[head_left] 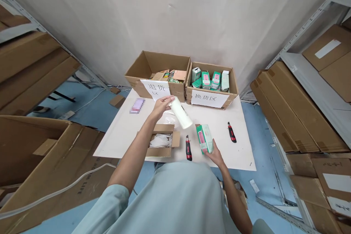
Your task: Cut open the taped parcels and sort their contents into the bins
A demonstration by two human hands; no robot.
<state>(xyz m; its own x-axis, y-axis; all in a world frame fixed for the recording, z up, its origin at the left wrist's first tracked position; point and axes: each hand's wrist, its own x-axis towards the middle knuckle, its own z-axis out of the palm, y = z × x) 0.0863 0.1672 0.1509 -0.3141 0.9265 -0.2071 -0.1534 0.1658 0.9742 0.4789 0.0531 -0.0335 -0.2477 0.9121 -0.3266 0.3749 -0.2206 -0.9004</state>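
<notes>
My left hand point(162, 105) grips one end of a white bottle point(181, 113), which is tilted above the table. Low on the right, my right hand point(214, 155) has its fingers around the bottom of a green and white product box point(204, 138) with a pink picture on it. Below my left hand sits an open small cardboard box point(159, 152) with white packing material point(161, 140) inside. A black and red utility knife point(188, 148) lies between that carton and the product box. Clear plastic wrap point(170, 117) is partly hidden behind the bottle.
At the table's back stand two labelled cardboard boxes: the left box point(175, 89) holds mixed packages, the right box point(231, 97) several green and white boxes. Another utility knife point(231, 132) lies on the right. Large cartons point(290, 106) fill shelves on both sides.
</notes>
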